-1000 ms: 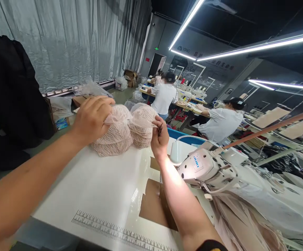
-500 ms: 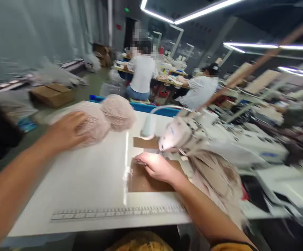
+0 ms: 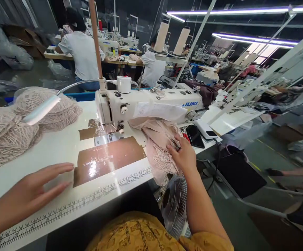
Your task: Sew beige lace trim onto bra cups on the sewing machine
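Observation:
My left hand (image 3: 44,188) hovers low over the white table (image 3: 54,150), fingers stretched and apart, nothing in it. Its fingertips are beside the glossy brown sheet (image 3: 109,158) in front of the sewing machine (image 3: 151,104). To the right of the needle, a heap of pale pink fabric with lace (image 3: 159,139) hangs over the table's front edge. My right hand (image 3: 185,155) has its thumb and fingers curled on the right side of this heap. A small dark thing shows between those fingers, too unclear to name.
Bundled pale pink lace (image 3: 46,108) lies at the left behind a lamp (image 3: 43,109). A printed ruler (image 3: 88,198) runs along the front edge. A phone (image 3: 195,136) is right of the fabric, a fan (image 3: 176,198) below. Two co-workers in white shirts (image 3: 84,52) sit beyond.
The view has turned right. My right hand has moved from the brown sheet to the fabric heap. My left hand has left the lace bundle and come down beside the sheet.

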`<act>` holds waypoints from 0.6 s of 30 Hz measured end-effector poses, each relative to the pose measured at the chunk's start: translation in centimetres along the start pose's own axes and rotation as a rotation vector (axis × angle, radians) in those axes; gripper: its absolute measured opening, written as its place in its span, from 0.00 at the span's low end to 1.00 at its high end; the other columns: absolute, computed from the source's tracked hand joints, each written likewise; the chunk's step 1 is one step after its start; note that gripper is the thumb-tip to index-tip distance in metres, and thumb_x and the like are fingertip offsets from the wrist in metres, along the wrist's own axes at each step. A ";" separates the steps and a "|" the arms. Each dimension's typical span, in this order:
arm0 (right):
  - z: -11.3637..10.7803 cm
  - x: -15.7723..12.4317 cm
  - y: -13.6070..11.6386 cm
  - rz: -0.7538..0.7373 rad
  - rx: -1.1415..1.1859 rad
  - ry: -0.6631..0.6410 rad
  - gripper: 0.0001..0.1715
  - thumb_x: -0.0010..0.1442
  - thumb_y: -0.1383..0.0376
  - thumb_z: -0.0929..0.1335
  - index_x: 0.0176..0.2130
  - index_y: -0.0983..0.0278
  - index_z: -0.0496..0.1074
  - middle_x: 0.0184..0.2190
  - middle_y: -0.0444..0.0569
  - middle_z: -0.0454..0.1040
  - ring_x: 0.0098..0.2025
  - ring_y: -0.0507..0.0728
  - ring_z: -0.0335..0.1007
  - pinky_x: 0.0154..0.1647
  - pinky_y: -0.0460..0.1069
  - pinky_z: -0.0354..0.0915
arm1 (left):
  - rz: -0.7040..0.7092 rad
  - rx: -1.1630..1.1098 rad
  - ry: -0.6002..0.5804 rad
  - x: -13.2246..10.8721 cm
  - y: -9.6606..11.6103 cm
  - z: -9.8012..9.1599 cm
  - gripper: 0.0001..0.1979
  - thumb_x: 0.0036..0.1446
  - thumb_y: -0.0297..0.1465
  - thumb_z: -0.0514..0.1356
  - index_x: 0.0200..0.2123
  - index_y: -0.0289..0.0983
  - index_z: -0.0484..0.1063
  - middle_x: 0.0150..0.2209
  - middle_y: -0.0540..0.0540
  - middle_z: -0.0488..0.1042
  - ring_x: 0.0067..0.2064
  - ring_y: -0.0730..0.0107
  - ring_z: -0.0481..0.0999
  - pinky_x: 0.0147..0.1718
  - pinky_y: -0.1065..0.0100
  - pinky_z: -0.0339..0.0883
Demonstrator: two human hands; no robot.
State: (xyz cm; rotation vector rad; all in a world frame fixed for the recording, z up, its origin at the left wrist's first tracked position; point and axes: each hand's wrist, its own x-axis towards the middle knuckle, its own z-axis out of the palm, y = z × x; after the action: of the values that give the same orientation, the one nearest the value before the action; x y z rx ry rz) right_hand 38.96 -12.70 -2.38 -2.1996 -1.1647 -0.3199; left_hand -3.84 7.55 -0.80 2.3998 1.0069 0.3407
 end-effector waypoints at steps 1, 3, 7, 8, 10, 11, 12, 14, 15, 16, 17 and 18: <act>0.2 0.2 0.2 -0.002 0.003 -0.052 0.21 0.59 0.55 0.65 0.47 0.66 0.72 0.44 0.58 0.76 0.46 0.64 0.72 0.44 0.54 0.65 | 0.041 -0.034 -0.104 0.7 1.6 0.6 0.19 0.60 0.47 0.57 0.54 0.52 0.71 0.57 0.54 0.72 0.54 0.56 0.74 0.30 0.74 0.73; 0.4 0.6 0.3 -0.021 0.003 -0.155 0.16 0.61 0.57 0.63 0.41 0.65 0.74 0.38 0.56 0.77 0.41 0.63 0.73 0.40 0.53 0.64 | 0.155 -0.111 -0.265 1.9 4.6 1.5 0.19 0.62 0.43 0.58 0.55 0.50 0.70 0.57 0.50 0.72 0.55 0.56 0.73 0.44 0.68 0.75; -0.2 1.5 0.4 -0.078 0.083 -0.136 0.17 0.62 0.55 0.63 0.36 0.63 0.74 0.33 0.51 0.77 0.37 0.59 0.73 0.38 0.50 0.63 | 0.274 -0.155 -0.332 3.8 9.9 3.3 0.18 0.64 0.40 0.55 0.56 0.47 0.70 0.57 0.47 0.72 0.59 0.57 0.70 0.55 0.62 0.70; -0.3 1.8 0.5 -0.076 0.092 -0.105 0.17 0.63 0.54 0.63 0.38 0.63 0.74 0.34 0.51 0.78 0.38 0.59 0.73 0.39 0.50 0.63 | 0.288 -0.121 -0.332 4.2 11.0 3.8 0.18 0.64 0.41 0.55 0.56 0.47 0.70 0.57 0.47 0.72 0.59 0.56 0.71 0.54 0.61 0.70; -0.5 2.7 0.6 -0.051 0.037 -0.073 0.19 0.63 0.53 0.63 0.43 0.63 0.74 0.40 0.52 0.79 0.42 0.60 0.73 0.40 0.50 0.63 | 0.335 -0.053 -0.327 5.1 12.9 4.9 0.18 0.64 0.40 0.55 0.55 0.46 0.70 0.57 0.46 0.72 0.58 0.56 0.71 0.54 0.60 0.70; -0.4 3.3 0.6 -0.040 -0.033 -0.092 0.20 0.63 0.54 0.63 0.46 0.63 0.73 0.42 0.53 0.79 0.43 0.61 0.74 0.40 0.50 0.63 | 0.375 -0.033 -0.325 5.6 13.7 5.5 0.19 0.64 0.39 0.54 0.56 0.46 0.69 0.57 0.46 0.71 0.58 0.57 0.71 0.55 0.58 0.69; -0.2 3.9 0.7 -0.034 -0.114 -0.134 0.20 0.64 0.55 0.63 0.48 0.63 0.72 0.43 0.53 0.79 0.44 0.62 0.74 0.39 0.51 0.63 | 0.425 -0.021 -0.320 6.1 14.5 6.2 0.19 0.65 0.38 0.54 0.58 0.45 0.68 0.59 0.45 0.70 0.59 0.57 0.70 0.57 0.57 0.68; 0.3 5.2 0.6 -0.039 -0.253 -0.243 0.17 0.63 0.59 0.63 0.46 0.63 0.74 0.40 0.54 0.79 0.41 0.62 0.75 0.36 0.51 0.62 | 0.542 -0.007 -0.301 7.4 15.9 7.6 0.22 0.64 0.36 0.54 0.61 0.43 0.64 0.62 0.43 0.67 0.63 0.57 0.65 0.61 0.54 0.63; 0.6 5.7 0.6 -0.046 -0.295 -0.281 0.15 0.63 0.61 0.63 0.44 0.63 0.75 0.38 0.55 0.80 0.39 0.62 0.75 0.35 0.50 0.61 | 0.594 -0.009 -0.283 8.2 16.6 8.4 0.23 0.64 0.35 0.55 0.62 0.42 0.62 0.63 0.42 0.65 0.65 0.57 0.62 0.62 0.53 0.61; 0.8 6.1 0.6 -0.053 -0.314 -0.302 0.13 0.62 0.62 0.63 0.41 0.63 0.75 0.36 0.55 0.80 0.38 0.62 0.75 0.34 0.50 0.60 | 0.638 -0.013 -0.263 8.9 17.4 9.2 0.24 0.63 0.34 0.55 0.62 0.41 0.62 0.64 0.40 0.62 0.66 0.56 0.60 0.63 0.52 0.59; 0.8 6.4 0.6 -0.058 -0.317 -0.304 0.13 0.62 0.63 0.63 0.39 0.64 0.75 0.35 0.56 0.79 0.38 0.62 0.75 0.33 0.50 0.59 | 0.672 -0.016 -0.249 9.7 18.1 10.0 0.25 0.63 0.34 0.55 0.63 0.40 0.61 0.66 0.39 0.60 0.67 0.55 0.58 0.63 0.51 0.58; 0.7 6.5 0.6 -0.061 -0.315 -0.293 0.13 0.63 0.62 0.62 0.39 0.64 0.75 0.35 0.56 0.79 0.38 0.62 0.75 0.32 0.50 0.59 | 0.697 -0.012 -0.241 10.5 18.7 10.7 0.25 0.63 0.34 0.56 0.63 0.38 0.61 0.67 0.37 0.57 0.68 0.54 0.57 0.64 0.50 0.56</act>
State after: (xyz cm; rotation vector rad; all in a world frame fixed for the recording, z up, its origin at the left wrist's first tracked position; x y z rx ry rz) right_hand 43.17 -8.20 -0.06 -2.5523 -1.4213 -0.2225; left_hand 18.96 0.14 0.77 2.6323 0.0386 0.2784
